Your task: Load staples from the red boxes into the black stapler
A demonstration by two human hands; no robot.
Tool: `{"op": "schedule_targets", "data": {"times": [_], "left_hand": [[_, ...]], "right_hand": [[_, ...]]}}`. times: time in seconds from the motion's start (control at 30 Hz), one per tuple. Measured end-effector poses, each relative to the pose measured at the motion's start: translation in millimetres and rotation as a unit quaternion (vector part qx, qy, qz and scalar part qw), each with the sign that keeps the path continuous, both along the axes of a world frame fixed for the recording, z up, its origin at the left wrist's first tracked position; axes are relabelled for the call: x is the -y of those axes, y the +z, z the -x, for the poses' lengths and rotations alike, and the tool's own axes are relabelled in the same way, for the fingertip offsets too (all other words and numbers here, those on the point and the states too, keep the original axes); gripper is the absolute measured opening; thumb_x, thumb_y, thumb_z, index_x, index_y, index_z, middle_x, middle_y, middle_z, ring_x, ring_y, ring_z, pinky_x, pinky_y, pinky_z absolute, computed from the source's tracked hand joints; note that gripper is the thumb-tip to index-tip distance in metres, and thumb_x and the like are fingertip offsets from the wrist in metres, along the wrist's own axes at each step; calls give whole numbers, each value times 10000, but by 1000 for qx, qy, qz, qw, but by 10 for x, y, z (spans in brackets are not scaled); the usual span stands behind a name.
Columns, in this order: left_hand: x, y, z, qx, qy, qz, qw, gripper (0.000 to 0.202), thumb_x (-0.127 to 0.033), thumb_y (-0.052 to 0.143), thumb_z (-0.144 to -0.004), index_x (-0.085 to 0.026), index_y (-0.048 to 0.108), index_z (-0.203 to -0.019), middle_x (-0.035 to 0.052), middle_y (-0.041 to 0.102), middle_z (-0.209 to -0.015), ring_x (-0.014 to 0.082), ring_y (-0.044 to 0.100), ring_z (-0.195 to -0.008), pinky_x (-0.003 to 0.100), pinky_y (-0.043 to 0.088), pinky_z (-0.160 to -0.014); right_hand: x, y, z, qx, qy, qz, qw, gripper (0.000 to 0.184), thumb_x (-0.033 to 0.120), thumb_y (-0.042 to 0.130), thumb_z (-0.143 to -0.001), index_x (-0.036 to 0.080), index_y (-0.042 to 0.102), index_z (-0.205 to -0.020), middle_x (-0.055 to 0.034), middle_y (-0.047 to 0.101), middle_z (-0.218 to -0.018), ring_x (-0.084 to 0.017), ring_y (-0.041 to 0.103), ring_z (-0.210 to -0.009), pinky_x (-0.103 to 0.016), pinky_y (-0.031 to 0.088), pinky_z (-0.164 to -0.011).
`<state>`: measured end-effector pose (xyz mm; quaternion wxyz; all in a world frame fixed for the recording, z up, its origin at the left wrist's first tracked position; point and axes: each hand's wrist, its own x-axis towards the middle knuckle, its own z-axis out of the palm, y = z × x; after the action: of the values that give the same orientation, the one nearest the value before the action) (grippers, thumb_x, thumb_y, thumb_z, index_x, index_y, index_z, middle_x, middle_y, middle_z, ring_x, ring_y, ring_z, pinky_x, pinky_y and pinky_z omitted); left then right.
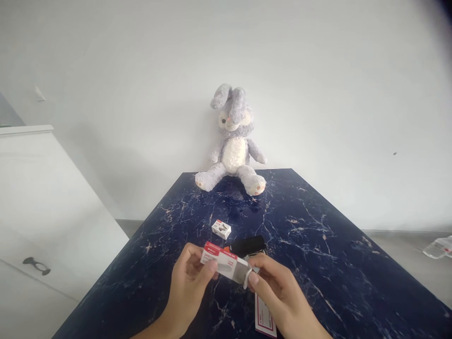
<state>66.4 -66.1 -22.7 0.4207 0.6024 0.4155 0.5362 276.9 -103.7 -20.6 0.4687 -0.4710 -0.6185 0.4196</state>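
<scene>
My left hand (189,278) grips the left end of a small red and white box (223,262), held above the dark marble table (318,245). My right hand (278,292) pinches the box's right end, where a grey inner part shows. A black stapler (247,246) lies on the table just behind the box. A second small white and red box (221,229) rests further back. A red and white card (264,318) lies flat under my right hand.
A grey and white plush rabbit (233,146) sits at the table's far edge against the white wall. A white drawer cabinet (38,226) with a dark handle stands at the left. A clear plastic bottle (439,246) lies on the floor at the right.
</scene>
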Motion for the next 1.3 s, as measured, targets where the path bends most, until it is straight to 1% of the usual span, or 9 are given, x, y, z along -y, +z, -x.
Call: {"op": "schedule_targets", "data": {"times": [0.17,0.3,0.47,0.7,0.9,1.03,1.17,1.23,1.3], "left_hand": [[25,-53,-1,-63,-95,17,993,570,-355,708,-843,-242,446,-1336,50,734,-907,197,707,-758,283,572,-659],[85,-120,7,-171,-130,-79,974,449,-336,723,-810,-244,603,-1233,51,743,-916,197,714,-743,273,584,-677],[137,-244,63,-228,-21,-180,957,394,-354,724,-796,-264,665,-1175,69,743,-969,221,719,-790,301,603,-723],[111,-358,100,-203,-35,-251,946,517,-518,718,-789,-253,626,-1223,91,713,-966,200,703,-707,285,606,-649],[213,-315,45,-182,6,-261,948,593,-692,691,-716,-298,667,-1158,76,719,-960,220,707,-763,305,605,-709],[254,-246,4,-197,11,-214,957,555,-709,672,-720,-295,691,-1090,57,717,-838,204,688,-666,286,592,-604],[130,-35,-47,-283,-143,-276,907,399,-482,620,-866,-271,646,-1203,34,698,-777,184,653,-644,301,562,-633],[58,72,-51,-357,-163,-279,876,472,-425,652,-847,-254,602,-1284,66,693,-915,224,652,-782,363,554,-737],[-2,137,-29,-399,-134,-255,871,485,-397,656,-851,-245,584,-1307,95,663,-1055,255,628,-907,405,537,-806]], "right_hand": [[-51,10,17,29,1,-31,999,265,431,530,-949,207,671,-941,-30,660,-869,-163,618,-779,-231,500,-705],[-44,74,31,48,-5,-85,995,273,383,493,-972,213,705,-949,-39,670,-850,-167,633,-758,-233,499,-687],[1,131,45,66,-29,-129,989,325,352,431,-996,197,677,-852,-50,643,-785,-160,596,-677,-235,488,-631],[-18,105,-17,80,17,-120,989,247,342,519,-960,223,723,-889,-38,645,-789,-156,611,-703,-246,505,-674],[-56,-4,43,-110,104,30,988,288,483,675,-845,199,704,-808,-18,677,-756,-144,623,-677,-230,504,-623],[13,69,57,-41,158,-1,987,284,495,707,-813,213,726,-831,-13,683,-778,-138,618,-683,-231,489,-638],[-42,155,-54,77,81,-78,991,377,422,539,-945,185,676,-686,-6,611,-683,-121,567,-640,-229,463,-631],[-127,136,-136,81,15,-83,993,413,415,483,-973,175,647,-679,-5,585,-659,-121,546,-621,-229,460,-605],[-210,94,-217,53,-42,-61,996,338,430,500,-965,176,678,-830,-12,618,-706,-132,575,-636,-236,484,-603]]}}
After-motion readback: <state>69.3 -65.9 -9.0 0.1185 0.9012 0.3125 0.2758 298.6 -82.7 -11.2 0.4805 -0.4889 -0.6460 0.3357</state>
